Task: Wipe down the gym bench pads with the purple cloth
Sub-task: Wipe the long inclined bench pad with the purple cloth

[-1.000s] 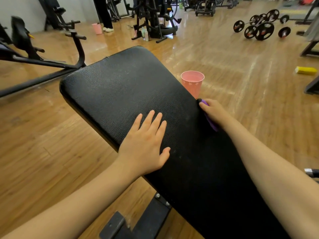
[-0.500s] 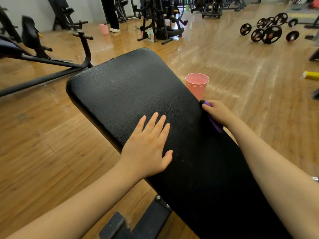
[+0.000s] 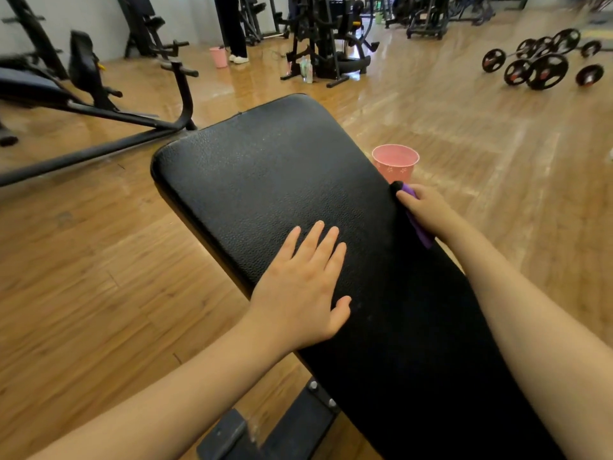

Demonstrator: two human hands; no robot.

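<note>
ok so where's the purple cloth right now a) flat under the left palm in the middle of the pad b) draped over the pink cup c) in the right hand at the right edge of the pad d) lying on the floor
c, the right hand holds the purple cloth against the right edge of the bench pad, while the left hand lies flat and bare on the pad.

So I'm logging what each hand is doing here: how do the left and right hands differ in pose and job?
The left hand lies flat, fingers straight, on top of the bench pad, holding nothing; the right hand curls round the purple cloth. The left sits mid-pad near its left edge; the right works the pad's right edge, beside the pink cup. Both touch the same pad.
</note>
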